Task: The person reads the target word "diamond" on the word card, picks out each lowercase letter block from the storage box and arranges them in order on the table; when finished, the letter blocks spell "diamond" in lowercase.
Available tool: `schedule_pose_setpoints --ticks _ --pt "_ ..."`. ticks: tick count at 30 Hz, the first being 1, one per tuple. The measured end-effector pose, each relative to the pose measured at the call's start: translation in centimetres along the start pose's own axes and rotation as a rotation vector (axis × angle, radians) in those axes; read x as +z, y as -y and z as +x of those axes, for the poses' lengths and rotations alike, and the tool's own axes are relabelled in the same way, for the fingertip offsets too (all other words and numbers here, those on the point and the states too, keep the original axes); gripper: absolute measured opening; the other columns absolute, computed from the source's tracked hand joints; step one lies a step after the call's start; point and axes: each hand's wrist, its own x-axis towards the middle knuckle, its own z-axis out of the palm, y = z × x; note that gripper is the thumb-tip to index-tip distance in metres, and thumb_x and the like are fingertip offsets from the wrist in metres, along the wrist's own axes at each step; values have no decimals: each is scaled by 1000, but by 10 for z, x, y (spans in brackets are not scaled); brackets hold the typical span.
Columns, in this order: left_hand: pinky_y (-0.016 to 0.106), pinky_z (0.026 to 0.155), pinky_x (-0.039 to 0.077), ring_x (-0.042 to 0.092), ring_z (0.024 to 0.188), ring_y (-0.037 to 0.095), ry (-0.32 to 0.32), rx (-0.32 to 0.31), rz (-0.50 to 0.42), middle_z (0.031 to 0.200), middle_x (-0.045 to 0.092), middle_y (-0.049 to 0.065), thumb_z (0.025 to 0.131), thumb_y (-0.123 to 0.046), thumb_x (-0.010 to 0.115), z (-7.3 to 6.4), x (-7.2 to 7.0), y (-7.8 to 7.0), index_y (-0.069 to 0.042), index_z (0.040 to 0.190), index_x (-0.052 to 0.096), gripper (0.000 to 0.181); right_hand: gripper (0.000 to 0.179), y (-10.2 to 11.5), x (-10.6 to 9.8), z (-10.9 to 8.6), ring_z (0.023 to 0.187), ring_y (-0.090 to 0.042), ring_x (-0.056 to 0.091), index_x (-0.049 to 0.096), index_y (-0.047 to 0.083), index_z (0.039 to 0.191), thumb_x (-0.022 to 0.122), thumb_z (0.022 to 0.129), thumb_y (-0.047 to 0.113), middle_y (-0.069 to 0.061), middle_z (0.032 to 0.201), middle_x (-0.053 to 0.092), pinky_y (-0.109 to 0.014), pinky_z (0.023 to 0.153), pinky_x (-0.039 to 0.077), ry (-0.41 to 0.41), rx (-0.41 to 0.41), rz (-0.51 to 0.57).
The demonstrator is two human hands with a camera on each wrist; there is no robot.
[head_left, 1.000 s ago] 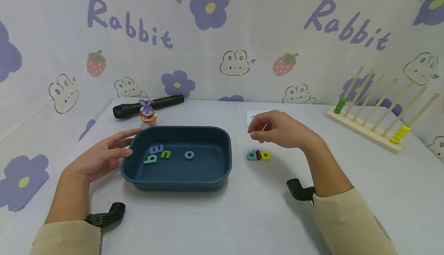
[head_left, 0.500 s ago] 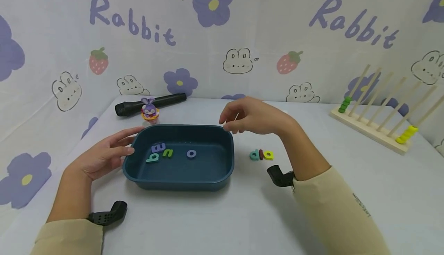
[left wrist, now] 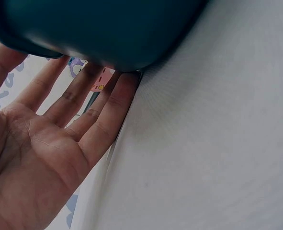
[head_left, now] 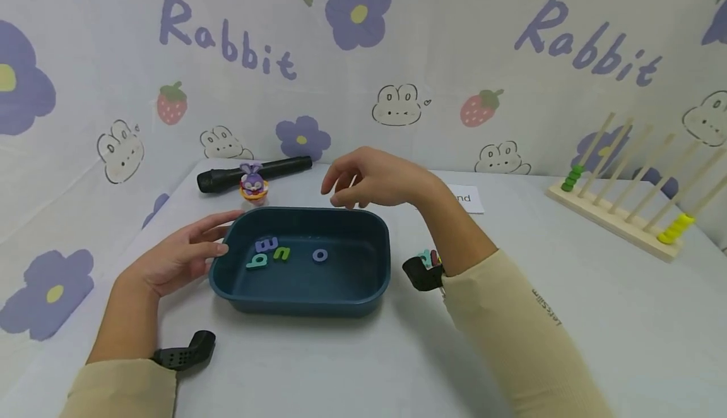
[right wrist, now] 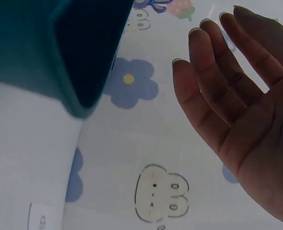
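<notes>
The dark teal tray [head_left: 341,307] holds loose toy letters: a purple m [head_left: 266,245], a teal letter [head_left: 257,261], a green n [head_left: 281,253] and a purple o [head_left: 320,256]. At the tray's left end, my left hand [head_left: 178,257] touches the side with extended fingers; in the left wrist view the fingertips [left wrist: 124,86] lie against its wall. My right hand [head_left: 377,178] is raised over the tray's far rim, fingers loosely bent and nothing between them. Several small letters [head_left: 426,257] lie right of the tray, partly hidden by the right wrist's camera.
A white word card [head_left: 467,199] lies behind the right forearm, partly covered. At the back left are a black microphone [head_left: 216,180] and a purple rabbit figurine [head_left: 254,184]. A wooden bead rack [head_left: 613,219] stands at the right. A printed cloth hangs behind.
My right hand has moved left from above the small letters to the tray's far rim. The left hand stays at the tray's end. The letters in the tray lie as before.
</notes>
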Motion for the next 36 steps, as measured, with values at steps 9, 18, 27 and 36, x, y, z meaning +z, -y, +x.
schedule_pose_setpoints --ticks 9,18,27,36 --pt "32 98 57 52 133 15 -24 -29 10 171 20 14 101 -19 63 -3 0 3 -25 163 30 70 22 20 17 37 98 -21 68 74 19 117 69 96 17 -3 109 73 -35 86 58 56 8 -87" --pt "33 98 58 48 138 24 -24 -26 2 170 22 15 101 -19 62 -1 -3 -1 -25 163 30 70 17 27 35 68 98 -22 66 77 20 112 71 96 15 -2 110 71 -33 86 57 105 54 -152" --pt "31 98 57 25 155 43 -16 -24 -6 173 16 14 101 -19 63 -1 -1 -2 -23 164 28 72 22 21 52 83 105 -22 63 76 13 119 70 98 13 -6 118 69 -33 91 55 171 60 -206" --pt "31 99 56 34 150 38 -10 -19 -4 172 20 12 100 -18 63 0 -1 -2 -23 164 29 72 30 15 67 93 111 -19 65 72 13 128 71 98 13 -6 122 72 -35 100 55 224 83 -220"
